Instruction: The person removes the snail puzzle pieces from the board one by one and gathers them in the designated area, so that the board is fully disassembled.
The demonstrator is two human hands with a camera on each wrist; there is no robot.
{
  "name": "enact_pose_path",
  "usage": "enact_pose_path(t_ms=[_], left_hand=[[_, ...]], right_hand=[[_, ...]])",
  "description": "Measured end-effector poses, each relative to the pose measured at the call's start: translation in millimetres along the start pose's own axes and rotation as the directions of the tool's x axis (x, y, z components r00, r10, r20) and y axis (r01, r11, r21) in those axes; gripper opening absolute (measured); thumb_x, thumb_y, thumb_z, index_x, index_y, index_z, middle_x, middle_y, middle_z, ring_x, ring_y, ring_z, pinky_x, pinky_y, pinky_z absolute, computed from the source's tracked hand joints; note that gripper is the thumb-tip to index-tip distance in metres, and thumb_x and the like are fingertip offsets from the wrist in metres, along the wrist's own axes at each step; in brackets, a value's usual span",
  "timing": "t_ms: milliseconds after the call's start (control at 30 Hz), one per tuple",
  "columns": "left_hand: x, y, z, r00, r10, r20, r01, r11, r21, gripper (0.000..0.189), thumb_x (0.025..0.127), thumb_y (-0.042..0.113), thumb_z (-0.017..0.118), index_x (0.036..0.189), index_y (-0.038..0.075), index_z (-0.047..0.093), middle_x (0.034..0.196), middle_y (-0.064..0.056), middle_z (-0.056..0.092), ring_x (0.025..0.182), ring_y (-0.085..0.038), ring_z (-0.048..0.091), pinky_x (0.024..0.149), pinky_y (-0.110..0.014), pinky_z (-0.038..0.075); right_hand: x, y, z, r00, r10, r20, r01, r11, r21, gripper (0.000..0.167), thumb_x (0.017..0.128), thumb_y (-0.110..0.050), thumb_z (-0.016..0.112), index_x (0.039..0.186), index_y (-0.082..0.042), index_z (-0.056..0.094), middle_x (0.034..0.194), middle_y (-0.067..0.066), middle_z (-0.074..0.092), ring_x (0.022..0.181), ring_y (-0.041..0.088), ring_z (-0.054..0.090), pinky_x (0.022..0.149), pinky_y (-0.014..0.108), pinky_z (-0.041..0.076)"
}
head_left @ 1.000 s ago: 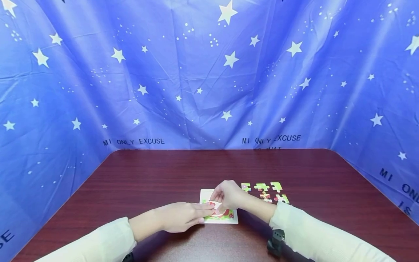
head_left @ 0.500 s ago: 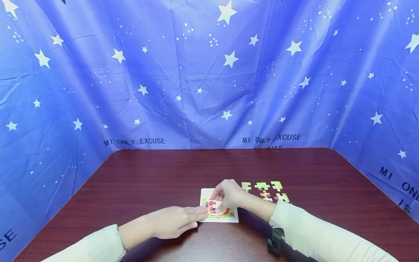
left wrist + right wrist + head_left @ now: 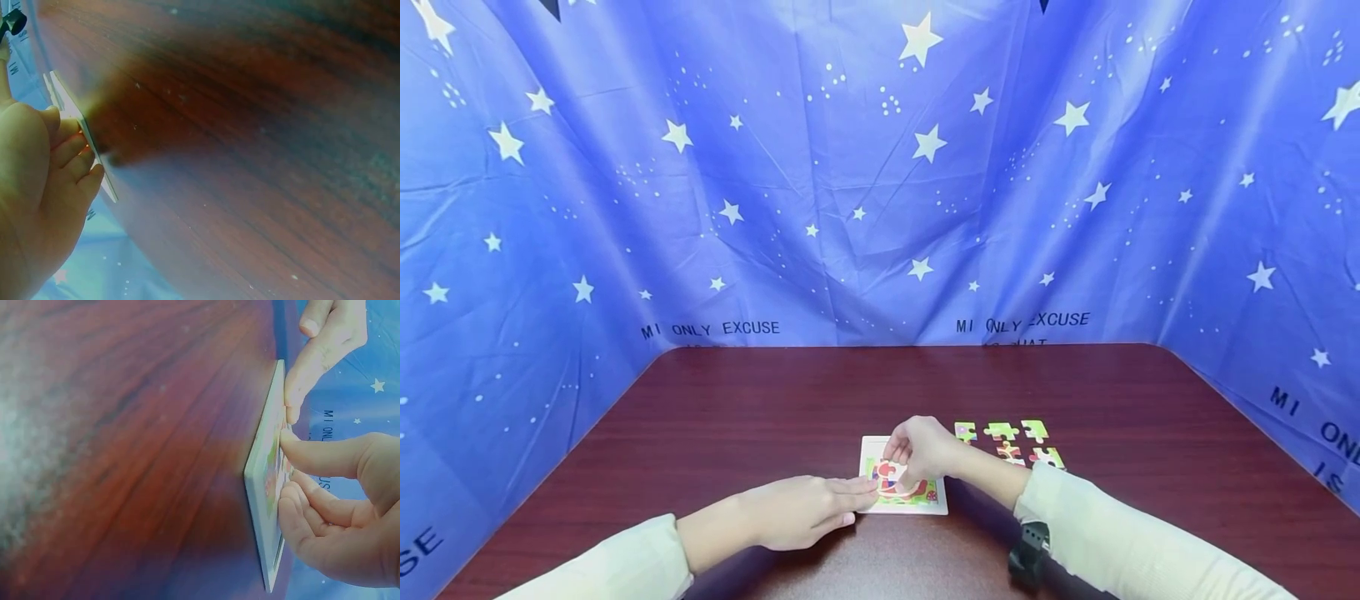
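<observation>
A puzzle board point(image 3: 940, 505) with a white border lies on the table, its picture partly filled in red, green and white. My right hand point(image 3: 928, 448) is over the board, thumb and fingers curled in a pinch on a puzzle piece point(image 3: 892, 469); much of that piece is covered by the fingers. From the left, my left hand point(image 3: 805, 510) reaches with straight fingers and rests its fingertips on the board's left part. The right wrist view has the thumb point(image 3: 325, 455) and bent fingers low against the board's face.
Several loose puzzle pieces point(image 3: 1002, 431) lie right of the board, partly behind the right forearm. The dark red wooden table point(image 3: 760, 400) ends at a blue star-printed curtain point(image 3: 850, 167). A black wrist strap point(image 3: 1028, 554) hangs below the right sleeve.
My left hand has drawn back slightly to the left, uncovering more of the board's picture. The right hand stays in nearly the same spot, still pinching.
</observation>
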State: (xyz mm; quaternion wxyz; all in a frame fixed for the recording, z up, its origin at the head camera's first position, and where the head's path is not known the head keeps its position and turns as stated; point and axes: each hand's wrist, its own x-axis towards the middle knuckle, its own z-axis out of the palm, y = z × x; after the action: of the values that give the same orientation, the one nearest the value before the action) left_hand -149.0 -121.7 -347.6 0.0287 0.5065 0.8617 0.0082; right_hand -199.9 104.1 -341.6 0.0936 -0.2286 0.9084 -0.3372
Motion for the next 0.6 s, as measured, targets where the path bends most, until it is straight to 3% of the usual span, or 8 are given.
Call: enact_pose_path(t_ms=[300,600], left_hand=[[1.3,0.3,-0.5,1.0,0.009,-0.001,-0.009,1.0,0.006,0.041,0.105,0.022,0.037,0.144,0.011,0.046,0.15,-0.004,0.045,0.138,-0.016,0.045,0.109,-0.033,0.044],[1.1,-0.5,0.7,1.0,0.0,0.004,0.0,1.0,0.011,0.041,0.105,0.022,0.037,0.144,0.012,0.046,0.15,-0.003,0.046,0.138,-0.016,0.045,0.109,-0.032,0.044]], right_hand=[[5.8,2.0,0.3,0.998,0.067,-0.019,-0.064,0.993,0.097,0.013,0.072,-0.01,0.081,0.075,-0.005,0.07,0.065,0.0,0.068,0.058,0.005,0.058,0.054,0.016,0.046],[10.0,-3.5,3.7,0.991,0.131,0.028,-0.134,0.963,0.232,0.009,0.075,-0.003,0.078,0.075,-0.003,0.068,0.064,0.004,0.07,0.051,0.006,0.06,0.055,0.022,0.055]])
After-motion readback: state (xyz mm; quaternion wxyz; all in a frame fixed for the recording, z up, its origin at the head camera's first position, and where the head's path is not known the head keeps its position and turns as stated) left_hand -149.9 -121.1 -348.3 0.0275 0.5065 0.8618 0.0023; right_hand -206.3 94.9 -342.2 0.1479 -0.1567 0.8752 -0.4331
